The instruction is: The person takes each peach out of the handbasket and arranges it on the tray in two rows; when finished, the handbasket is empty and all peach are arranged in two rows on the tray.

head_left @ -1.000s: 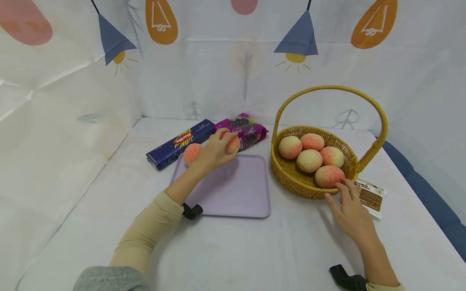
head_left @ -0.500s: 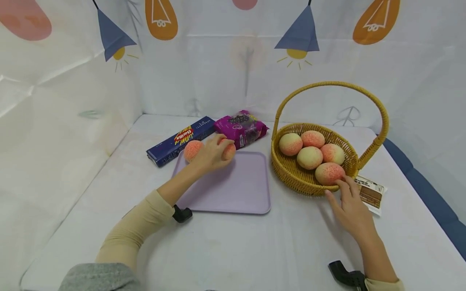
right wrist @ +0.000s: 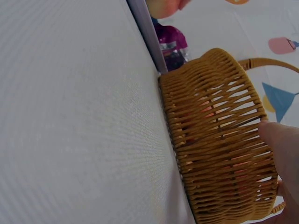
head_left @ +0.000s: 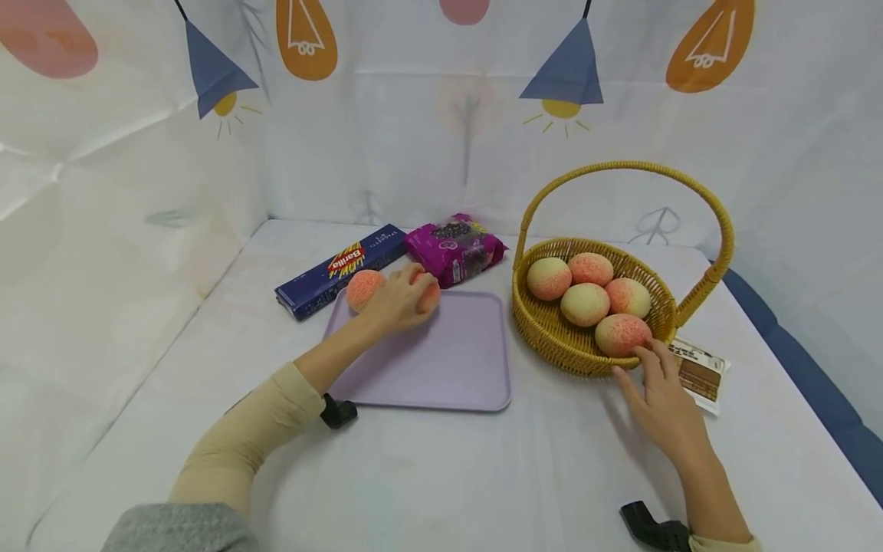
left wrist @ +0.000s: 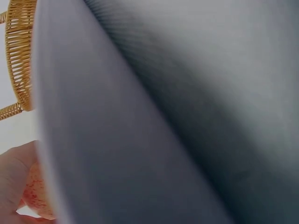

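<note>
My left hand [head_left: 395,303] holds a peach [head_left: 429,297], pink with red speckles, low over the back of the lilac tray [head_left: 458,360]. Another peach [head_left: 364,290] sits at the tray's back left corner, partly behind that hand. In the left wrist view the held peach [left wrist: 37,193] shows at the lower left, while the tray's blurred edge fills much of the picture. My right hand [head_left: 667,406] grips the near rim of a wicker basket [head_left: 552,349], its thumb [right wrist: 285,142] outside the rim. Several peaches [head_left: 585,304] lie in the basket, one right by the fingertips.
Behind the tray lie a blue spaghetti box [head_left: 345,268] and a purple snack bag [head_left: 457,249]. A packaged snack [head_left: 700,376] lies right of the basket, partly under the hand. The basket's tall handle [head_left: 628,166] arches over it. A printed white cloth [head_left: 428,153] hangs behind.
My left hand has come down and a little left with its peach, closer to the tray and the other peach. The right hand stays on the basket rim.
</note>
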The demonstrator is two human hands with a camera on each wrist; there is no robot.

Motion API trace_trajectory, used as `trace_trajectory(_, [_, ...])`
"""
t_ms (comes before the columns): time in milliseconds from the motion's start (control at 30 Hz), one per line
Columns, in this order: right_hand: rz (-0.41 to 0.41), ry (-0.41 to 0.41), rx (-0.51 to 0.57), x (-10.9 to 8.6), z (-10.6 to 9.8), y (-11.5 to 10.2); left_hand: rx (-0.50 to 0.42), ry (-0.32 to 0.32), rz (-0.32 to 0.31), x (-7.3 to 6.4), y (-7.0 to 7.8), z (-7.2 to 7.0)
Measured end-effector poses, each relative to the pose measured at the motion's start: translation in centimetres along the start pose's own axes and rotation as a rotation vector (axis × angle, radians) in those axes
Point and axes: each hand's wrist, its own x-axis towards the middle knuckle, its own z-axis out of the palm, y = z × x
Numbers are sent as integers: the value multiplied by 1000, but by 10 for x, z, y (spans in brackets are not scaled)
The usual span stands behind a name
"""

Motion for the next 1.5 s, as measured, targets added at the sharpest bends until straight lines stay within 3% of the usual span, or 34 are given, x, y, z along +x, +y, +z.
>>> trace_trajectory(267, [-1, 13, 3, -1, 4, -3, -89, -28, -14, -6, -8, 2])
trace_trajectory(500, [-8, 34, -14, -2, 1, -2, -127, -53, -30, -2, -7, 0])
trace_trajectory(867, [-23, 46, -12, -2, 2, -1, -98, -152, -37, -1, -3, -11])
trace_trajectory(1200, [-27, 42, -5, -2, 3, 0, -86, -216, -71, -3, -2, -9])
trace_trajectory(1500, [-28, 44, -6, -2, 2, -1, -56, -211, -81, -3, 2, -16])
